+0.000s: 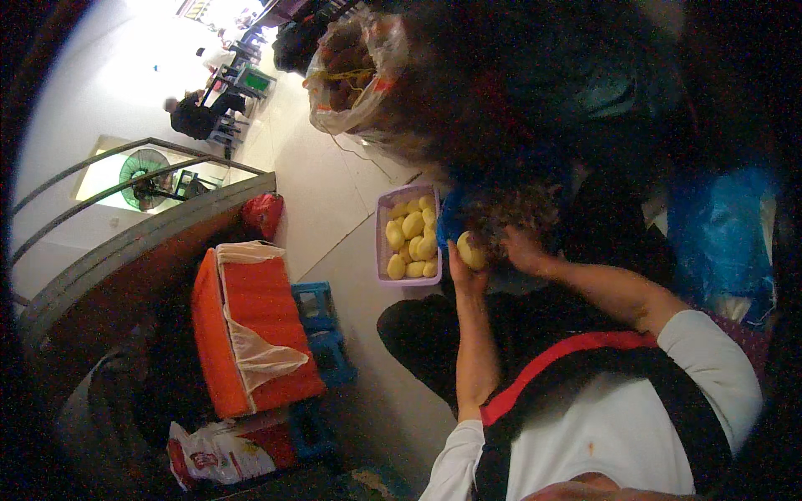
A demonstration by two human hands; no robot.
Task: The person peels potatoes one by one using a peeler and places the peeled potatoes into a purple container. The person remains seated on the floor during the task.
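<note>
My left hand (468,273) is shut on a pale yellow potato (470,252), which looks peeled over most of its visible side. Just to the right, my right hand (525,250) is blurred, and whether it holds a tool cannot be made out. Beneath both hands is a dark heap of what looks like peelings (520,210), with a blue container or bag (447,216) at its left side. A lilac plastic basket (378,250) stands left of my left hand and holds several peeled potatoes (413,225).
A clear plastic bag (326,116) of brown produce stands beyond the basket. At left are an orange box (266,325), blue stools (329,351), a red bag (263,213) and a railing (169,169). A blue bag (720,238) lies at right. A seated person (194,116) is far off.
</note>
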